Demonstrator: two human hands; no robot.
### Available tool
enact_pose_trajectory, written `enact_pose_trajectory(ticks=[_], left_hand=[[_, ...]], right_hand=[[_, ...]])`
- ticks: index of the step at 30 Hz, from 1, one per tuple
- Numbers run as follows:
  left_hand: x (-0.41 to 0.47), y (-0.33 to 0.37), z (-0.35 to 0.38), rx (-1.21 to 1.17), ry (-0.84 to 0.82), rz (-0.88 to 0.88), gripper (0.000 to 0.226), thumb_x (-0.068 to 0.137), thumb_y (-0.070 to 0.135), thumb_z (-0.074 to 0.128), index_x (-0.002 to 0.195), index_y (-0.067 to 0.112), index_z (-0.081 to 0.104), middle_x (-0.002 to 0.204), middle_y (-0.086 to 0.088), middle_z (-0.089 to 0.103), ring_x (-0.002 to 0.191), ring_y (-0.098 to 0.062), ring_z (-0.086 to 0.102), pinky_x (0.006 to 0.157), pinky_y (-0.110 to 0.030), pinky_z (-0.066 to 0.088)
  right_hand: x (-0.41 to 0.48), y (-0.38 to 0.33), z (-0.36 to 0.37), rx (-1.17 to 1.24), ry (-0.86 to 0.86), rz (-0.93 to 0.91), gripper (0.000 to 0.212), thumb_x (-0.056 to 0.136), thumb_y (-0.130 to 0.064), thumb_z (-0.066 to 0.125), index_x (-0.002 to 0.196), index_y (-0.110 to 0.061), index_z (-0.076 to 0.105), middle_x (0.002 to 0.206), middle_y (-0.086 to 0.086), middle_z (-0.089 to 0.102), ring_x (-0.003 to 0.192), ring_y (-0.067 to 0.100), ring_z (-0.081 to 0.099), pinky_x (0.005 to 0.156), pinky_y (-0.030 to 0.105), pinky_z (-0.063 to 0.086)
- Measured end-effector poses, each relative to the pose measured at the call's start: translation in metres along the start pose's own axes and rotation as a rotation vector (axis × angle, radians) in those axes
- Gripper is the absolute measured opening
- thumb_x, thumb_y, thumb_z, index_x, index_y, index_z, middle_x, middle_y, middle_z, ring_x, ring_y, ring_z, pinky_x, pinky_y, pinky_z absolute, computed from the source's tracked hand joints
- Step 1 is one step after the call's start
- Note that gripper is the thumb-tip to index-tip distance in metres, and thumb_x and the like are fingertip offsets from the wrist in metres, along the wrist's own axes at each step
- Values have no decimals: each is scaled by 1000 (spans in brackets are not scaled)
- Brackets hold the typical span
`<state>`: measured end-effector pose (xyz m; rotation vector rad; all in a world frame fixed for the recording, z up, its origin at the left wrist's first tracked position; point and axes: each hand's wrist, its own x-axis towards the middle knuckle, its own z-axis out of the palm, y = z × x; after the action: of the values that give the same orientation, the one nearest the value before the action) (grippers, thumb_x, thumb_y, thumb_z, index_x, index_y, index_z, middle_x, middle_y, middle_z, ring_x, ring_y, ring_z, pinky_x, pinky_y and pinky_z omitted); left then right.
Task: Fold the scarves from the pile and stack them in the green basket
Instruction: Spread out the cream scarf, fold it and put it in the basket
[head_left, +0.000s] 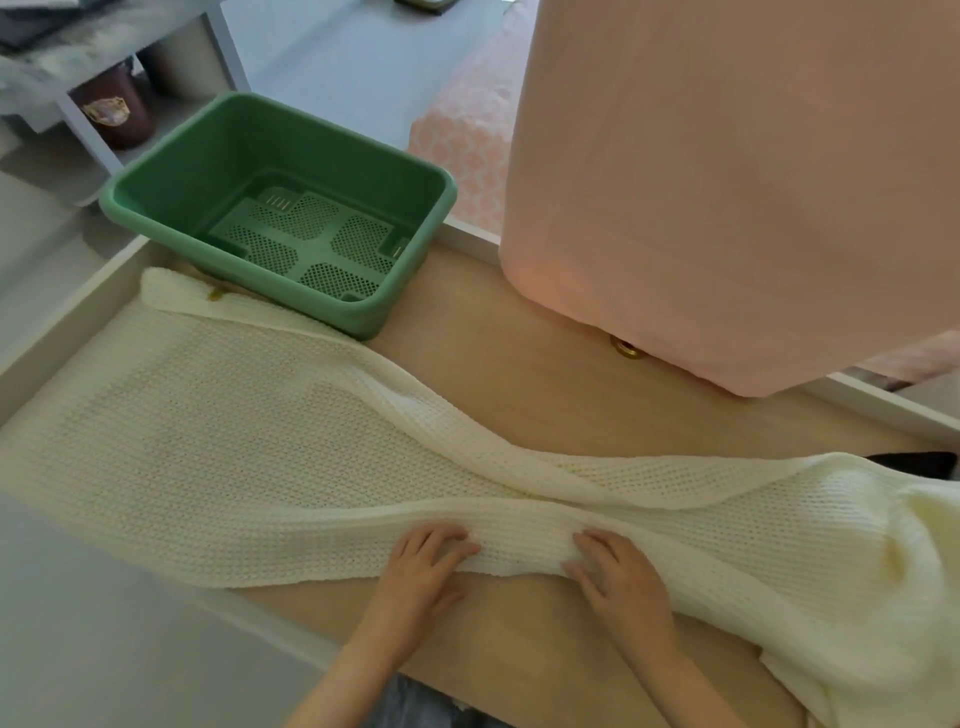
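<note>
Waffle-knit cream scarf, left hand and right hand pressing edge, grips wide

Scarf lies across table; basket behind its left end; left hand, right hand on near edge.
</note>
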<state>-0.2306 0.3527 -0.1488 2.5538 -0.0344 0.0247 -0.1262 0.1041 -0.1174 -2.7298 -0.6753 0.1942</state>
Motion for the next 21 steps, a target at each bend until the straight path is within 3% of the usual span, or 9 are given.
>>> enact_pose_trajectory(ticks=[3, 4, 6, 8, 11, 15, 18, 19, 21], left_hand=[[7, -6, 4, 46, 72, 15, 24, 76, 26, 71, 99, 26, 66, 103, 6, 60, 99, -13, 50, 86, -29, 44], [11, -7, 4, 73, 102, 18, 11, 80, 29, 62, 90, 25, 66, 97, 7, 61, 95, -12, 49, 83, -28, 43], [17, -5, 0, 101, 86, 7, 19, 84, 32, 49, 78, 23, 64, 87, 8, 62, 88, -10, 47, 81, -24, 37], [19, -1, -6, 71, 43, -21, 19, 85, 30, 46, 76, 24, 61, 81, 11, 61, 83, -7, 47, 79, -21, 34], [16, 8, -21, -96, -61, -217, 11, 92, 22, 53, 84, 29, 55, 83, 19, 55, 81, -4, 51, 73, -13, 35], [-4, 20, -51, -314, -314, -308, 12, 95, 31, 52, 85, 36, 49, 80, 12, 62, 77, -3, 57, 68, -14, 41], [-19, 22, -65, -269, -467, -280, 3, 95, 45, 49, 93, 43, 51, 82, 15, 67, 79, 3, 60, 71, -11, 45], [-21, 20, -64, -230, -449, -292, 5, 95, 46, 47, 96, 45, 51, 84, 17, 67, 81, 5, 59, 72, -11, 45], [-19, 14, -51, -140, -242, -251, 12, 95, 47, 43, 102, 46, 54, 91, 22, 63, 85, 6, 57, 76, -14, 46]], right_hand=[[-18, 15, 6, -51, -20, -96, 45, 76, -26, 73, 119, -18, 63, 121, -1, 62, 110, 13, 54, 96, 26, 42], [-19, 18, 7, -49, 7, -93, 37, 79, -23, 67, 115, -17, 65, 119, -1, 63, 107, 15, 58, 95, 25, 40], [-12, 16, 4, -34, 88, -101, 26, 83, -24, 53, 101, -16, 70, 107, -2, 68, 94, 17, 66, 88, 24, 40], [-5, 13, -2, 0, 158, -133, 32, 92, -30, 45, 94, -15, 73, 94, -4, 70, 84, 15, 66, 80, 22, 43], [-7, 7, -24, 62, 215, -177, 41, 100, -35, 36, 96, -13, 71, 89, -6, 69, 82, 8, 59, 75, 18, 43], [-46, 10, -35, 120, 13, -230, 44, 101, -49, 28, 97, -28, 67, 86, -19, 66, 76, -4, 57, 74, 10, 42], [-76, 11, -21, 85, -246, -267, 45, 96, -62, 27, 87, -43, 67, 87, -30, 59, 73, -14, 55, 65, 1, 42], [-80, 12, -16, 121, -280, -269, 43, 95, -63, 30, 87, -43, 68, 91, -30, 59, 76, -15, 55, 65, 2, 43], [-65, 6, -18, 201, -189, -205, 37, 95, -61, 35, 98, -41, 66, 102, -28, 59, 90, -15, 53, 75, 4, 44]])
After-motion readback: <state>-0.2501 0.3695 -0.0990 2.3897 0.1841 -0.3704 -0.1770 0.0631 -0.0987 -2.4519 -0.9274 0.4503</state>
